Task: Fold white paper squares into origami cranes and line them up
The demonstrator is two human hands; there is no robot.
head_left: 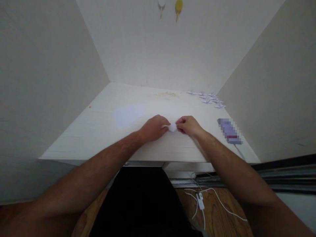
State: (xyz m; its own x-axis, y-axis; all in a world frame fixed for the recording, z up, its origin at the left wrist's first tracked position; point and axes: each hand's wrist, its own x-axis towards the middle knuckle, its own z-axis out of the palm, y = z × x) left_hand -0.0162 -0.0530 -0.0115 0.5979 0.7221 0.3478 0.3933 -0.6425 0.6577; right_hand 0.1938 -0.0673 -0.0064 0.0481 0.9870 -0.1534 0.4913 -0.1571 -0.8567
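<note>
Over the middle of the white desk (98, 131), a small piece of folded white paper (172, 127) is pinched between both hands. My left hand (155, 127) grips its left side, fingers closed, with a thin pale strip of the paper sticking out by the thumb. On the other side, my right hand (189, 125) holds the right edge between thumb and fingers. The exact shape of the folds is too small to make out, and the fingertips cover part of it.
Several folded paper cranes (208, 98) lie at the back right. Pale paper sheets (129, 114) rest left of my hands. A phone (230, 131) with a cable lies at the right edge. Walls enclose three sides. Below, a white power strip (200, 200) and cords are on the wooden floor.
</note>
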